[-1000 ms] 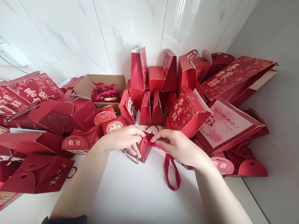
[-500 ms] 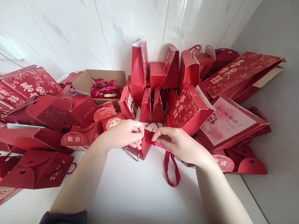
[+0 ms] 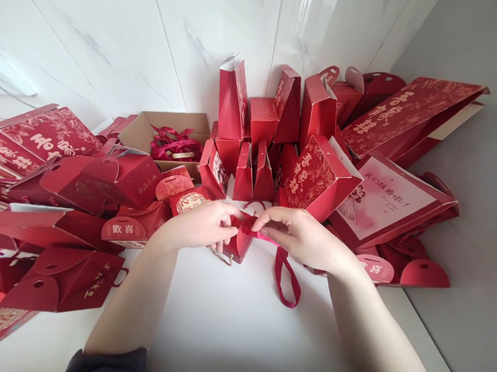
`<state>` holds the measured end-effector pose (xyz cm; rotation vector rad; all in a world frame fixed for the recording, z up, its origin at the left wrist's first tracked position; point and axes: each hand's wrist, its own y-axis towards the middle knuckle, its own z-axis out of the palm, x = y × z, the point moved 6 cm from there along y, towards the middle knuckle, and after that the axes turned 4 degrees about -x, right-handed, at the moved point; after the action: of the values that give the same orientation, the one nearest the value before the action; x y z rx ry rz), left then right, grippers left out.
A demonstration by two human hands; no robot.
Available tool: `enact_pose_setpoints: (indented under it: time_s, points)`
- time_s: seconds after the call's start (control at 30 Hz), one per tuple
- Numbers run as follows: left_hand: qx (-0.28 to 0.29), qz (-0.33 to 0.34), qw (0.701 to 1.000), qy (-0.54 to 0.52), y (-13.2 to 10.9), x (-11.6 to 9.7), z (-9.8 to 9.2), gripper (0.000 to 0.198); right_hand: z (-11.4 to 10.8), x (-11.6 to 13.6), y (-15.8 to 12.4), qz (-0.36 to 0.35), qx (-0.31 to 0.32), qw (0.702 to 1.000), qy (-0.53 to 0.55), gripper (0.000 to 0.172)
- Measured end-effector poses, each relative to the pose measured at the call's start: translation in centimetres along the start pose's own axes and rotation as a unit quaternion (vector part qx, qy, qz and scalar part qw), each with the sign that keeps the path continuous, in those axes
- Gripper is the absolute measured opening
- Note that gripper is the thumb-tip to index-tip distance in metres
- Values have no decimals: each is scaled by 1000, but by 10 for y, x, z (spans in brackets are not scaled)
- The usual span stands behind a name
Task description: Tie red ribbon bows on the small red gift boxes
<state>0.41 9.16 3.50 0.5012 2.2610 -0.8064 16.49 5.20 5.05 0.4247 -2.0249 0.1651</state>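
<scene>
Both hands are in close at the middle of the white table. The left hand has its fingers curled round the small red box and pinches its rounded flap, which I'd say is to keep the box from sliding or tipping. The right hand pinches one end of the ribbon between thumb and forefinger, right up against that flap. The rest of the ribbon hangs off it in a slack loop lying on the bare table toward the near edge, so nothing is pulling on it. A twisted cord handle pokes out under the left hand.

The clutter is banked round the sides, which leaves a clear patch for the hands. Folded red boxes stand stacked in the back corner against the wall. A brown carton of spare ribbons sits at the back left within reach, and a big flat bag with a pink picture leans along the right edge.
</scene>
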Motion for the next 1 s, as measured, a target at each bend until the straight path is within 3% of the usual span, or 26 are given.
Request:
enact_pose_setpoints:
  time_s: [0.23, 0.53, 0.73, 1.0]
  points:
    - [13, 44, 998, 40, 8, -1, 2, 19, 5, -1, 0, -5, 51, 999, 0, 25]
    - [68, -9, 997, -28, 9, 4, 4, 28, 2, -4, 0, 1, 21, 1000, -6, 21]
    - [58, -26, 996, -63, 4, 1, 3, 29, -7, -1, -1, -17, -22, 999, 28, 16]
    - [36, -69, 992, -94, 4, 6, 2, 40, 1, -11, -1, 25, 38, 999, 10, 15]
